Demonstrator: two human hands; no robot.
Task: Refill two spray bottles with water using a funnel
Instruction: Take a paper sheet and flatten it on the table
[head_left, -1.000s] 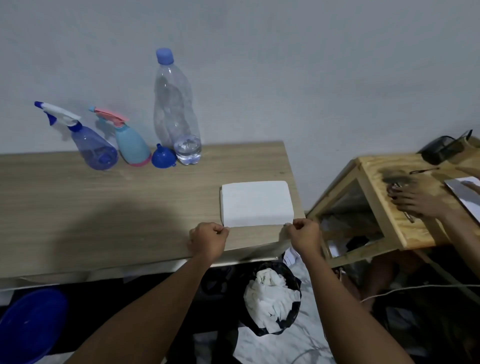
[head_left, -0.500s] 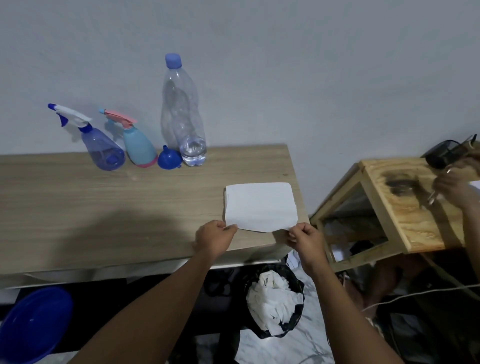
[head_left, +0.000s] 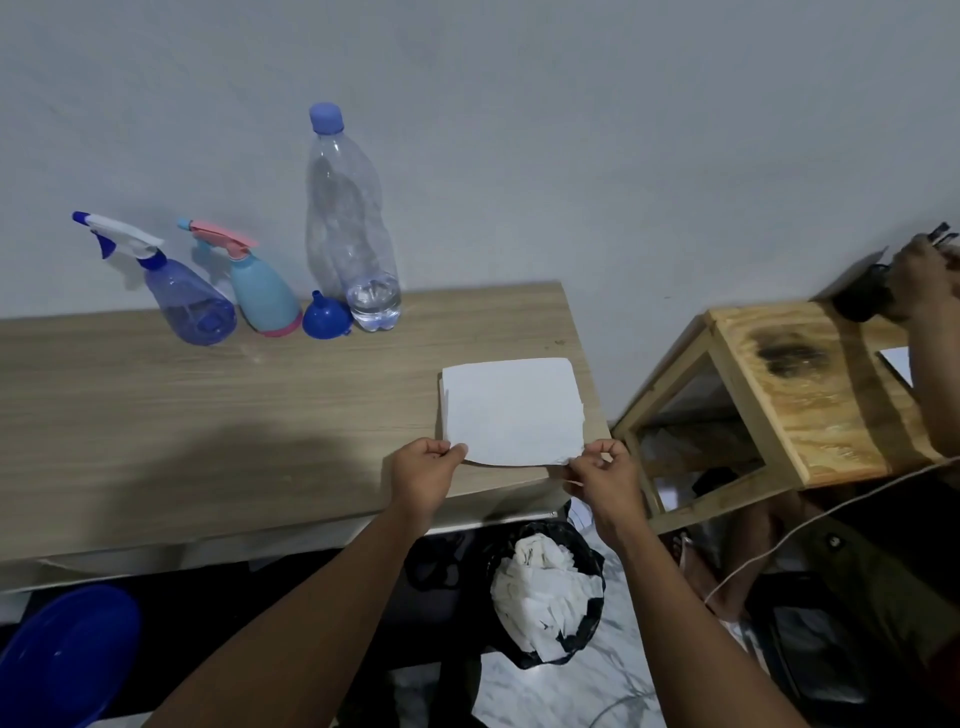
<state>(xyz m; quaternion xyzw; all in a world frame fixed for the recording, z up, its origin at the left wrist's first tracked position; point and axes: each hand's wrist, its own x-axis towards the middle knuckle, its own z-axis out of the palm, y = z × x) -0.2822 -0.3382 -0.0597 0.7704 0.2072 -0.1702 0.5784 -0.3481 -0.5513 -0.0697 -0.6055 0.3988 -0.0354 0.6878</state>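
Against the wall at the back of the wooden table (head_left: 208, 415) stand a purple spray bottle (head_left: 182, 301), a teal spray bottle with a pink trigger (head_left: 262, 296), a blue funnel (head_left: 326, 317) mouth down, and a tall clear water bottle (head_left: 356, 234) with a little water at its bottom. Near the table's right front corner lies a stack of white tissues (head_left: 511, 410). My left hand (head_left: 423, 473) pinches the near left corner of the top sheet. My right hand (head_left: 602, 475) pinches its near right corner, and that near edge is lifted off the stack.
Below the table's edge stands a black bin (head_left: 545, 582) lined with a bag and full of crumpled white paper. A blue basin (head_left: 62, 654) sits on the floor at the left. To the right is a wooden stool (head_left: 810, 395), where another person's hands (head_left: 924, 280) hold a dark object.
Both hands have taken the near corners of the top tissue and raised its edge from the stack. The other person's hands moved from the stool top up toward the wall.
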